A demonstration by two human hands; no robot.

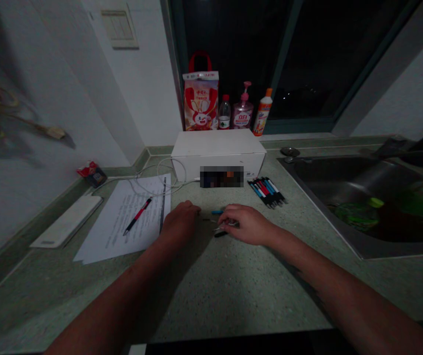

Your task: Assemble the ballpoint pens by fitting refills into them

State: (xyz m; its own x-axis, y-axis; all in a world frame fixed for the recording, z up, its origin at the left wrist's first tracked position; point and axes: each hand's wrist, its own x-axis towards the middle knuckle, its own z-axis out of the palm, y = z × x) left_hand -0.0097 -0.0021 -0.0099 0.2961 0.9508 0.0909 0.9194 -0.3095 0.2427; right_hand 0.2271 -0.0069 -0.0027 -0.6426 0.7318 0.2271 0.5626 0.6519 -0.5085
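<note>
My left hand [182, 219] rests on the counter beside the right edge of the papers. Its fingers are curled together, and anything in them is hidden. Across from it, my right hand [247, 225] has its fingertips closed on small pen parts low over the counter. A black pen piece [220, 234] shows under those fingers, and a blue pen piece [217, 212] lies just beyond them. Between the hands is a small dark part [206, 220]. Several pens [266, 192] in blue, red, white and black lie in a row at the right.
Printed sheets [123, 246] carry a red and black pen [137, 216]. Left of them is a white flat case [67, 223]. A white box [217, 144] with a white cable [182, 186] stands behind the hands. The steel sink [330, 212] is at right, bottles [242, 111] behind.
</note>
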